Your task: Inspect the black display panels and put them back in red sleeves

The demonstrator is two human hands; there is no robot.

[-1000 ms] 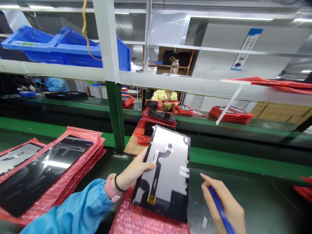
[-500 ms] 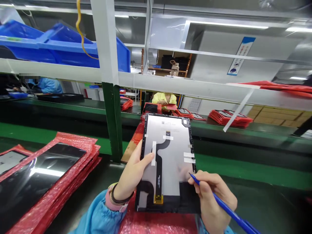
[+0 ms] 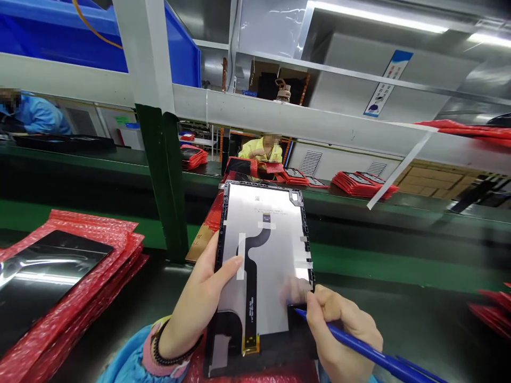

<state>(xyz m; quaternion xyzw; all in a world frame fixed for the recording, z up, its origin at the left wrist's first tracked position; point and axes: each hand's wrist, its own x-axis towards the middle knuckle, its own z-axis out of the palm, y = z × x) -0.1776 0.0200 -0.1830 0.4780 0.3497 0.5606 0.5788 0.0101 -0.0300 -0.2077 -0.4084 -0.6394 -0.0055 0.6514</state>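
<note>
In the middle of the head view is a tablet display panel, tilted up with its silvery back facing me, a dark ribbon cable running down it and several pale tape strips on it. My left hand is closed on the panel's left side, thumb lying on the back near a tape strip. My right hand grips a blue pen at the panel's lower right edge. The pen's tip is at the black patch low on the back; whether it touches cannot be made out. Red bubble wrap shows partly beneath the panel.
At left, a dark glossy screen lies on stacked red bubble-wrap bags. A green post stands beyond my left hand. More red bags lie at far right. Across the bench, a person in yellow works near red stacks.
The view has tilted down and turned right, so the background sits higher and further left. The pen tip has moved inward and down the panel, onto the black patch's corner.
</note>
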